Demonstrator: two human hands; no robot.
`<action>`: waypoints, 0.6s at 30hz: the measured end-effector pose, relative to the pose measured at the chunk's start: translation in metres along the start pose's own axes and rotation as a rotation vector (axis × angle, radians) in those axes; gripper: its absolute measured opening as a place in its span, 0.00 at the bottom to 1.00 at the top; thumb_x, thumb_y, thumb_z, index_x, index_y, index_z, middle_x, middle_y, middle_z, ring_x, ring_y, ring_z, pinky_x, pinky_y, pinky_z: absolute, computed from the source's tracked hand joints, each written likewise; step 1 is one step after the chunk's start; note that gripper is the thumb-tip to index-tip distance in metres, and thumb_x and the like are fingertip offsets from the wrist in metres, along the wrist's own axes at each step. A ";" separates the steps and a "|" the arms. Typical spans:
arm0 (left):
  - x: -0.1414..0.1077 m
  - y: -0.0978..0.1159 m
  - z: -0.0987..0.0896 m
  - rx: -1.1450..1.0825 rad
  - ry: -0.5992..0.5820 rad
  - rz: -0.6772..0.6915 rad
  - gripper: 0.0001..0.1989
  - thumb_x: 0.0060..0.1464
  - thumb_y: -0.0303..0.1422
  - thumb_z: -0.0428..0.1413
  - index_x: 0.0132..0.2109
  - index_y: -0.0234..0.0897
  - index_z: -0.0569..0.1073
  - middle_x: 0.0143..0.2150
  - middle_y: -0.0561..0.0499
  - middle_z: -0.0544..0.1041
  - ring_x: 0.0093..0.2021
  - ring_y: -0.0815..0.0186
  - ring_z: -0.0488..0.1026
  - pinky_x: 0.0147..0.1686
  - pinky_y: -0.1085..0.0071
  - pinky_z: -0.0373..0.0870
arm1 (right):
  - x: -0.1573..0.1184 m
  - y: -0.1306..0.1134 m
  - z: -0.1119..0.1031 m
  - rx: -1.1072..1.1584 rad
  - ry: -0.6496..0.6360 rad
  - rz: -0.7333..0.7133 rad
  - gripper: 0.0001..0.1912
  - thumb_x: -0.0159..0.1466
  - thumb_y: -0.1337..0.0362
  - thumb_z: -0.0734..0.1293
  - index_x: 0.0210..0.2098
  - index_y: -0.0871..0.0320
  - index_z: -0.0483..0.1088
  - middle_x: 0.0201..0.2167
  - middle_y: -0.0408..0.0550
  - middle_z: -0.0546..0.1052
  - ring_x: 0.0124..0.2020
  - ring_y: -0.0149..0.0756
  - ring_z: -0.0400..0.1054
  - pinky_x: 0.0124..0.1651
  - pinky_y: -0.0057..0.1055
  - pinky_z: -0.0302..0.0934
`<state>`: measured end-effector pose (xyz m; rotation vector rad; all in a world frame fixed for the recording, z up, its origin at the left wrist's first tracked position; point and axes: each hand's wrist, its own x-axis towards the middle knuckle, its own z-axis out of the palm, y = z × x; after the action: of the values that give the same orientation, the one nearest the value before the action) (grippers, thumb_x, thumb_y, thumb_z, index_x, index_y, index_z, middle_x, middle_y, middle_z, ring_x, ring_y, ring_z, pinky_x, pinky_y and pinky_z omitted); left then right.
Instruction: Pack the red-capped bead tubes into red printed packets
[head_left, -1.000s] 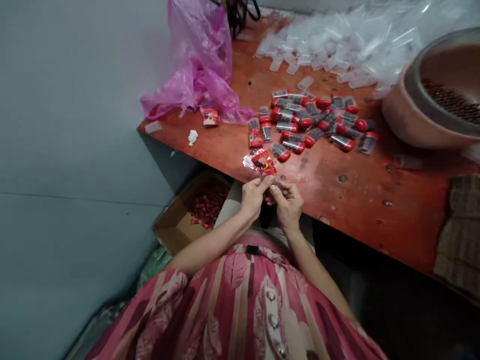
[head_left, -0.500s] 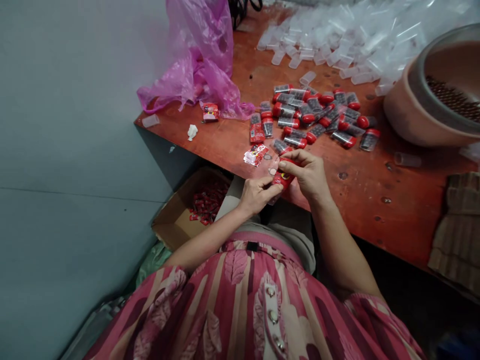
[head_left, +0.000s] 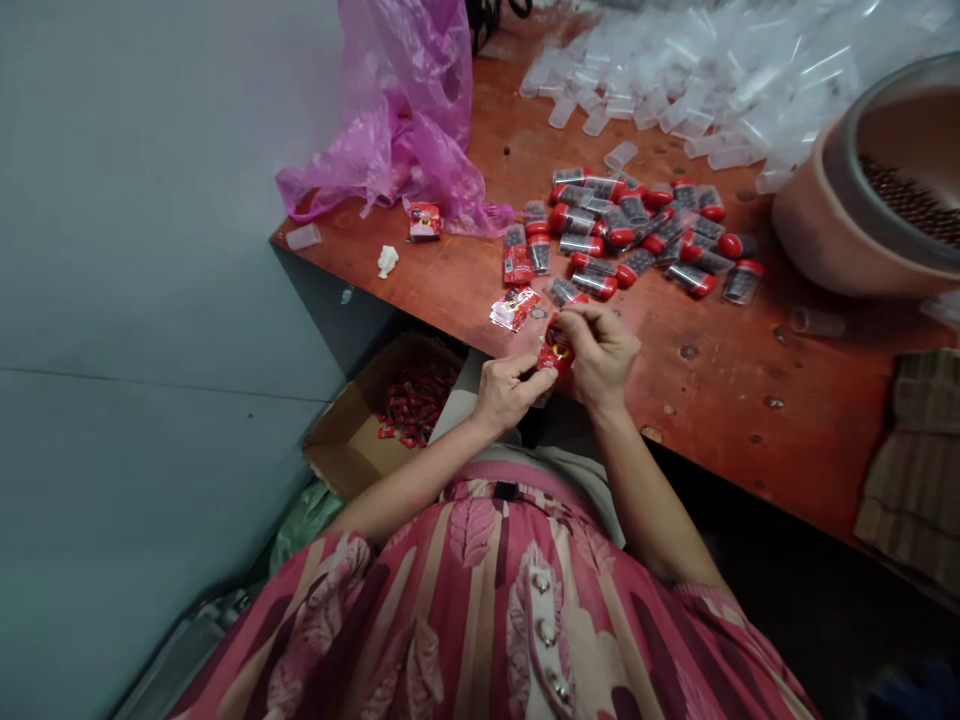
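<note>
Over the front edge of the red table, my left hand (head_left: 508,392) pinches the lower end of a red printed packet (head_left: 556,348). The fingers of my right hand (head_left: 604,352) are closed on its upper right side. Just behind the packet lie a few flat red-and-white labels (head_left: 514,308). Beyond them is a group of small clear tubes with red caps and dark contents (head_left: 577,222). A red packet (head_left: 517,262) lies by a tube at that group's left side.
A pink plastic bag (head_left: 420,150) lies at the table's (head_left: 720,380) back left. Many clear tubes (head_left: 675,80) are heaped at the back. A bowl of dark beads (head_left: 832,220) stands right. Below, a cardboard box (head_left: 341,440) holds red packets.
My right hand has shifted slightly left and turned inward, its fingers now more tightly bunched at the packet. My left hand has barely moved.
</note>
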<state>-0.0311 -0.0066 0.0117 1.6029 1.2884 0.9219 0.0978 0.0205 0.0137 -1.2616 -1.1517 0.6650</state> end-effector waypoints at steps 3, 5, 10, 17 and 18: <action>0.005 -0.006 0.000 -0.204 0.084 -0.133 0.19 0.49 0.43 0.55 0.20 0.34 0.64 0.19 0.58 0.57 0.22 0.74 0.54 0.24 0.75 0.52 | -0.006 0.002 -0.007 0.082 0.069 0.076 0.13 0.60 0.56 0.65 0.43 0.53 0.69 0.37 0.43 0.74 0.36 0.30 0.70 0.40 0.30 0.66; 0.010 -0.008 0.003 -0.398 0.155 -0.209 0.17 0.48 0.43 0.56 0.21 0.34 0.68 0.20 0.57 0.61 0.23 0.74 0.57 0.25 0.76 0.55 | -0.020 0.003 -0.010 0.113 0.064 0.155 0.16 0.60 0.55 0.65 0.45 0.53 0.67 0.40 0.45 0.74 0.38 0.31 0.71 0.39 0.30 0.68; 0.017 -0.003 0.011 -0.778 0.138 -0.293 0.15 0.44 0.43 0.60 0.27 0.32 0.74 0.25 0.53 0.72 0.27 0.72 0.66 0.31 0.74 0.63 | -0.056 0.006 -0.009 0.312 -0.138 0.466 0.17 0.53 0.57 0.71 0.39 0.56 0.67 0.29 0.41 0.76 0.25 0.30 0.72 0.30 0.29 0.70; 0.020 0.001 0.010 -0.940 0.065 -0.360 0.20 0.44 0.47 0.60 0.29 0.32 0.71 0.24 0.53 0.72 0.22 0.74 0.65 0.24 0.75 0.61 | -0.061 0.002 -0.005 0.310 -0.069 0.521 0.15 0.50 0.59 0.73 0.33 0.59 0.69 0.21 0.39 0.75 0.19 0.28 0.70 0.24 0.26 0.68; 0.021 0.000 0.010 -0.936 0.051 -0.376 0.20 0.42 0.46 0.62 0.29 0.31 0.71 0.23 0.53 0.71 0.21 0.74 0.64 0.23 0.75 0.61 | -0.062 0.000 -0.004 0.287 -0.061 0.514 0.15 0.50 0.59 0.73 0.33 0.60 0.69 0.21 0.39 0.75 0.19 0.28 0.70 0.24 0.26 0.68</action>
<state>-0.0174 0.0122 0.0085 0.5919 0.9125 1.0912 0.0806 -0.0362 -0.0042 -1.2993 -0.7412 1.2116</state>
